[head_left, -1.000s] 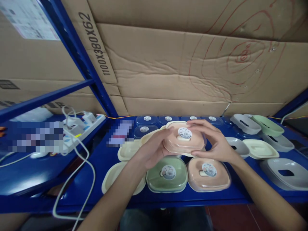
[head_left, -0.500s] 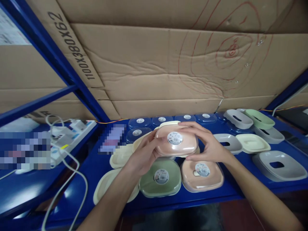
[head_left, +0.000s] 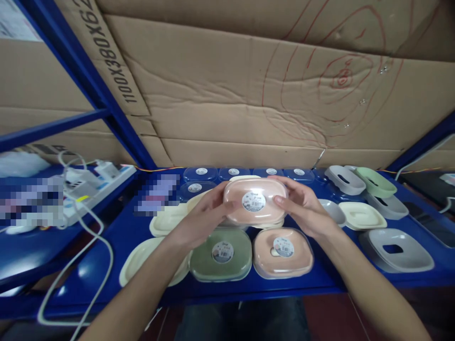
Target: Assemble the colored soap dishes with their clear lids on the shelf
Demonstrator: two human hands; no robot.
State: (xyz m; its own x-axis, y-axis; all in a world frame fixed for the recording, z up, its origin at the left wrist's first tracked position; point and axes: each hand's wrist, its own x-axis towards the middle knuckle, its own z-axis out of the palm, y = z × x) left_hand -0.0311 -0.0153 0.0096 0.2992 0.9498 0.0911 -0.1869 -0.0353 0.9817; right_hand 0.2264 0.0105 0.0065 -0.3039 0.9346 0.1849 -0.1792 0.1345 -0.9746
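Holds a pink lidded container (head_left: 256, 202) between left hand (head_left: 209, 208) and right hand (head_left: 304, 206), raised over the counter (head_left: 330, 279). Grasps its left end with the left hand, laying the thumb along the near left side. Grips its right end with the right hand, pressing the thumb onto the clear cover and setting the fingers behind the far right corner. Runs its long axis left to right, nearly level and roughly parallel to the counter's front edge, with a short end toward each palm. Tilts its labelled face toward the camera, with the round label (head_left: 253, 201) near the middle and print too small to read. Cannot tell contact or gap between it and the cream pieces (head_left: 245, 178) just behind and below. Shows, nearer the front edge, a green lidded container (head_left: 221, 267) beside a second pink container (head_left: 302, 260), both also long from left to right. Shows, to the left, cream trays (head_left: 137, 258) partly behind the left forearm; along the back, transparent lids (head_left: 232, 176) with round labels; to the right, grey dishes (head_left: 408, 251), a pale green dish (head_left: 377, 182) and a cream dish (head_left: 362, 218).
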